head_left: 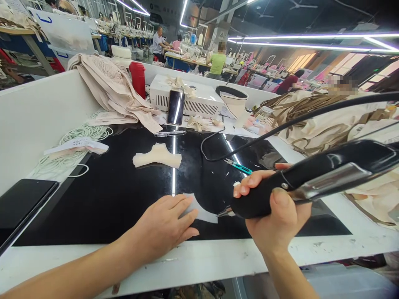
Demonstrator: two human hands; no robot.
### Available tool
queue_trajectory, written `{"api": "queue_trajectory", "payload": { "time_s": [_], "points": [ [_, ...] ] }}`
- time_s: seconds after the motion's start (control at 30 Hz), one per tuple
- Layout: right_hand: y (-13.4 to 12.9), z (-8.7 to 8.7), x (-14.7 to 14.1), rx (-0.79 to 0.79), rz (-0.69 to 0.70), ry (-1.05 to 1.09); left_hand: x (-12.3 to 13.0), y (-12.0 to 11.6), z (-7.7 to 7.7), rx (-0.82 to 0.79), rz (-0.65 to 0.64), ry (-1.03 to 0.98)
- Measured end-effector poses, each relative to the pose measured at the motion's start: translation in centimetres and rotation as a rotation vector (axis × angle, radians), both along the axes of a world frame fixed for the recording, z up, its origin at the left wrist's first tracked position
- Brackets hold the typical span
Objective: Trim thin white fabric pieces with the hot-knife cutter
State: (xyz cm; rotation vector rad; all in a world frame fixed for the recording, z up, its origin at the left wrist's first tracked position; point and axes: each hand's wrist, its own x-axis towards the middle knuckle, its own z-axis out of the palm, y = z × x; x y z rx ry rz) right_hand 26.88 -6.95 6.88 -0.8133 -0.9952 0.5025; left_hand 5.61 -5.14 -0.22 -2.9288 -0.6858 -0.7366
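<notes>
On the black glossy mat (102, 199), my left hand (165, 224) lies with fingers spread over the left part of a pale translucent piece (204, 213). Wrapped around a black handheld tool (311, 174) is my right hand (280, 207). The tool's narrow metal tip (226, 212) points left and meets or nearly meets the piece's right corner. Farther back lies a cream curved piece (157, 156), apart from both hands. A turquoise-handled cutter (241, 167) rests just behind my right hand.
A black cable (299, 118) arches over the right side. Behind the mat are a phone (176, 107), a white vented box (193, 101), a red bottle (138, 79) and beige fabric (109, 89). Pale green cord (82, 135) and another phone (25, 203) lie left. Strapped fabric heaps right.
</notes>
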Motion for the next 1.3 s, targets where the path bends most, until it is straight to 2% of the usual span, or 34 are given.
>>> {"api": "queue_trajectory", "payload": {
  "time_s": [0.37, 0.53, 0.63, 0.73, 0.8, 0.87, 0.93, 1.03, 1.17, 1.3],
  "points": [
    [-0.7, -0.2, -0.2, -0.004, 0.047, 0.023, 0.1, 0.0, 0.1, 0.001, 0.002, -0.002],
    [-0.9, 0.7, 0.0, -0.006, 0.055, 0.029, -0.3, 0.4, 0.7, -0.117, -0.032, -0.083],
    [-1.1, 1.2, -0.3, -0.043, 0.053, -0.078, -0.9, 1.1, 2.0, -0.303, 0.022, -0.192],
    [-0.8, 1.3, -1.4, -0.064, 0.121, -0.133, -1.8, 2.1, 4.1, -0.509, 0.179, -0.308],
    [-0.2, 1.2, -2.6, -0.026, 0.216, -0.079, -2.5, 2.5, 5.4, -0.574, 0.278, -0.290],
    [0.4, 1.1, -4.0, 0.023, 0.284, -0.011, -3.2, 2.4, 6.0, -0.574, 0.332, -0.184],
    [0.9, 0.9, -5.2, 0.044, 0.306, 0.032, -3.8, 1.7, 5.7, -0.549, 0.341, -0.061],
    [1.5, 0.6, -6.4, 0.037, 0.298, 0.048, -4.4, 0.2, 4.0, -0.532, 0.318, 0.035],
    [1.7, 0.3, -6.9, 0.026, 0.290, 0.057, -4.1, -1.1, 1.9, -0.490, 0.325, -0.011],
    [1.7, 0.1, -7.0, 0.031, 0.293, 0.052, -3.6, -1.2, 1.5, -0.515, 0.322, -0.094]
  ]
}}
